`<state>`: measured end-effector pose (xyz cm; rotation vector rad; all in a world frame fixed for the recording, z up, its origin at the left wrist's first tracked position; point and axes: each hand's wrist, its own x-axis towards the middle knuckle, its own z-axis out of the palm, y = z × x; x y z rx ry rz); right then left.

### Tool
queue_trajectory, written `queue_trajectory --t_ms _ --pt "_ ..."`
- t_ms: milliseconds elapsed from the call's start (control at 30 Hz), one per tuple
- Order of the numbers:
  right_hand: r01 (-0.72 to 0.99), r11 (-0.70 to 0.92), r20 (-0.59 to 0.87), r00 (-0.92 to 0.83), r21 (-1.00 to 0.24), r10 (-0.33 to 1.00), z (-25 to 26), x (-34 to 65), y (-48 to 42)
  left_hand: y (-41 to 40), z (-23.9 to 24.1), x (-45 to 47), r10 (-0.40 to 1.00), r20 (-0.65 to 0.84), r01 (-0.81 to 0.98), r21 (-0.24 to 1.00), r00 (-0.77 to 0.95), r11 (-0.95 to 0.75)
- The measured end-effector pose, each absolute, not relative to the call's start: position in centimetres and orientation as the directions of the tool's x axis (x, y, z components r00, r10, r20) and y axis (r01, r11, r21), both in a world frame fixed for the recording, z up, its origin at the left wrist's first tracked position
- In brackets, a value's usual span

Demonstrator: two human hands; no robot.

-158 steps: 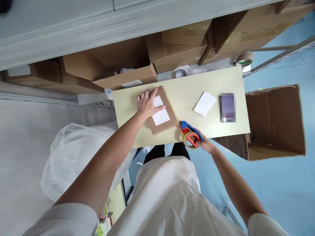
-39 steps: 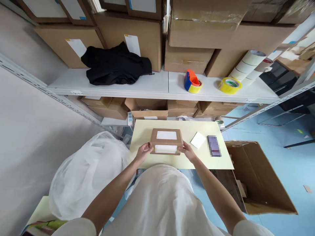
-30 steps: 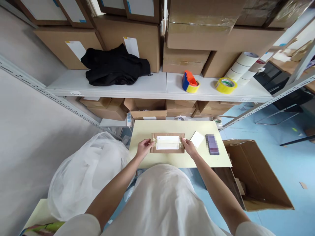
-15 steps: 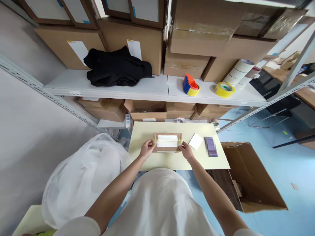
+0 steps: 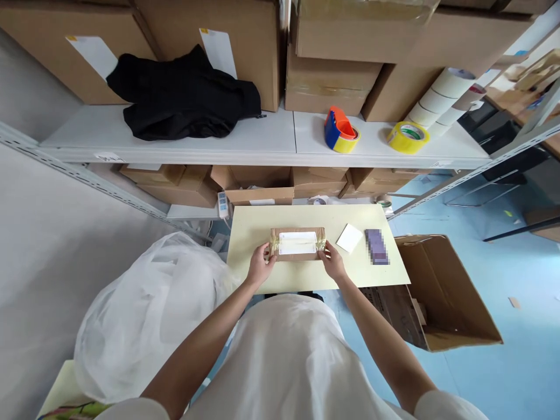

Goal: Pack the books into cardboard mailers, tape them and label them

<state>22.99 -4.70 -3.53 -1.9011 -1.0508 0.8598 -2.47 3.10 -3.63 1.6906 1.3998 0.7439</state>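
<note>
A small brown cardboard box (image 5: 298, 258) with a white label and clear tape on its ends lies on the pale yellow table (image 5: 245, 219). My left hand (image 5: 261, 265) grips its left end, thumb and fingers curled at the corner. At the opposite end, my right hand (image 5: 333, 261) holds the right corner the same way. A white square pad or stack of paper (image 5: 349, 238) lies to the right of the box. Beside that is a purple item (image 5: 377, 247), blurred by pixels.
On the shelf (image 5: 280, 153) ahead sit a black garment (image 5: 184, 96), a tape dispenser (image 5: 340, 131), a yellow tape roll (image 5: 408, 137) and white rolls (image 5: 441, 96). A large open carton (image 5: 455, 291) stands right of the table; a translucent plastic bag (image 5: 144, 315) bulges at left.
The view has tilted downward a little. Both hands still hold the box ends, and the box now shows its top more squarely, lying flatter on the table.
</note>
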Motion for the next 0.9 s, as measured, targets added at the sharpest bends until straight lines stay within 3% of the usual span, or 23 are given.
queue_trajectory --t_ms 200,333,433,567,900 --pt "0.463 -0.366 -0.166 0.417 -0.807 0.894 -4.2 26.7 -5.7 3.0 0.0 -0.6 0.950 0.212 0.632 0.710 0.228 -0.310" --pt "0.661 -0.466 -0.217 0.426 -0.588 0.878 -5.7 32.1 -5.6 2.9 2.3 4.4 0.878 0.242 0.615 0.637 0.412 -0.464" --pt "0.734 -0.523 -0.322 0.417 -0.433 0.850 -7.1 35.6 -4.6 2.6 2.8 9.6 0.785 0.193 0.551 0.615 0.588 -0.564" --pt "0.804 -0.494 -0.393 0.358 -0.331 0.847 -8.7 37.3 -3.6 2.1 1.8 15.8 0.619 0.053 0.452 0.636 0.783 -0.625" --pt "0.916 -0.282 -0.413 0.149 -0.284 0.899 -8.5 37.0 -5.4 2.3 -1.5 21.4 0.568 -0.305 0.602 0.653 0.764 -0.459"
